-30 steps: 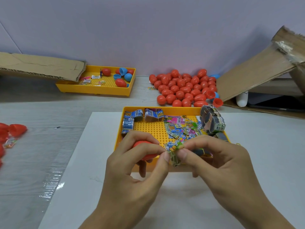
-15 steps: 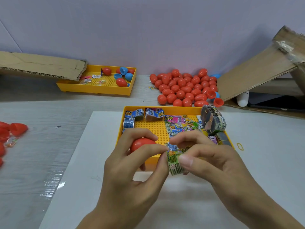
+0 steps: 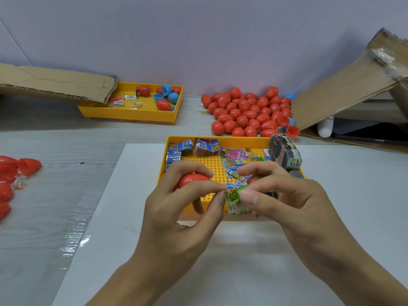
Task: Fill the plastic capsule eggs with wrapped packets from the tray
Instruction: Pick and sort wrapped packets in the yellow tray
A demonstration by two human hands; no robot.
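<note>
A yellow perforated tray (image 3: pixel 205 163) on a white board holds several blue, pink and green wrapped packets. My left hand (image 3: pixel 176 219) cups a red capsule egg (image 3: pixel 192 179) between its fingers over the tray's front edge, and its thumb also touches a green wrapped packet (image 3: pixel 234 200). My right hand (image 3: pixel 293 208) pinches that same packet between thumb and forefinger. The packet hangs between both hands, just in front of the tray.
A pile of red capsule eggs (image 3: pixel 247 112) lies behind the tray. A second yellow tray (image 3: pixel 132 111) with red and blue egg halves stands at the back left, partly under cardboard (image 3: pixel 55 81). More red eggs (image 3: pixel 8 173) lie at the left edge. A cardboard flap (image 3: pixel 344 85) leans at the right.
Both hands have drawn the green packet a little toward me, from over the tray to its front edge. The packet now shows more of its length; the red egg stays in my left hand.
</note>
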